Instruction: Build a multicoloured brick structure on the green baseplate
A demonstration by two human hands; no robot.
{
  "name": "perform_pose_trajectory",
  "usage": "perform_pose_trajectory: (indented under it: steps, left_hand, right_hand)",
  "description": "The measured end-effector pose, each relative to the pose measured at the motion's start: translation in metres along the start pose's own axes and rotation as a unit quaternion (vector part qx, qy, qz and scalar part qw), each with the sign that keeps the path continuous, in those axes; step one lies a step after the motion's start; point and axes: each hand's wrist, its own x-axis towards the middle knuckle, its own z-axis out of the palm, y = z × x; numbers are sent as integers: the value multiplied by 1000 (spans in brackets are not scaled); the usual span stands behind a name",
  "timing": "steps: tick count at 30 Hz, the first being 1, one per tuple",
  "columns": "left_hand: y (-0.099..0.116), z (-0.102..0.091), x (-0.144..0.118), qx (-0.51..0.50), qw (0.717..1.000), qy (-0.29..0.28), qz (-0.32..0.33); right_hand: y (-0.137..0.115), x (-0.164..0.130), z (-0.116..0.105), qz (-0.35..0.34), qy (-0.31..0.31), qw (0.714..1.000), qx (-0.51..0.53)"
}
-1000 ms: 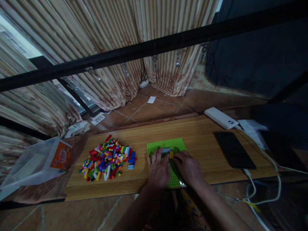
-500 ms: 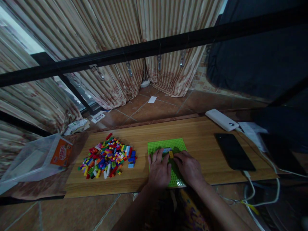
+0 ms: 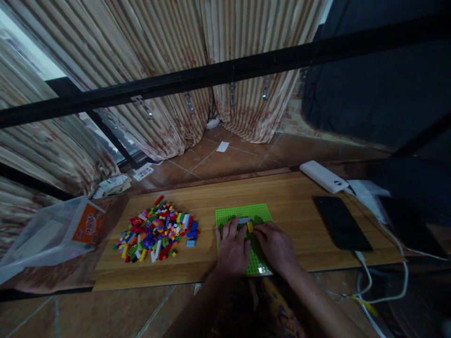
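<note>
Green studded baseplate under flat left hand; right hand pinches yellow brick.

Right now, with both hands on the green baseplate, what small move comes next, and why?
Probably press the yellow brick straight down. The right hand has its fingertips at it, beside a grey-blue brick on the green baseplate, and the left hand lies flat on the plate, steadying it. Whether it is seated cannot be told.
</note>
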Motion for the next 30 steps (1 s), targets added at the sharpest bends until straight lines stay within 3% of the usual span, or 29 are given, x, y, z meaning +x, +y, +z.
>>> perform_pose_trajectory:
  steps: [12, 20, 30]
  left_hand:
    - [-2, 2, -8, -8, 1000, 8, 12]
    - [-1, 8, -8, 13, 999, 7, 41]
    - [0, 6, -3, 2, 999, 9, 37]
  right_hand:
    - [6, 3, 2, 15, 19, 999, 44]
    - [4, 24, -7, 36, -52, 998, 12]
    - [4, 43, -8, 59, -91, 993, -36]
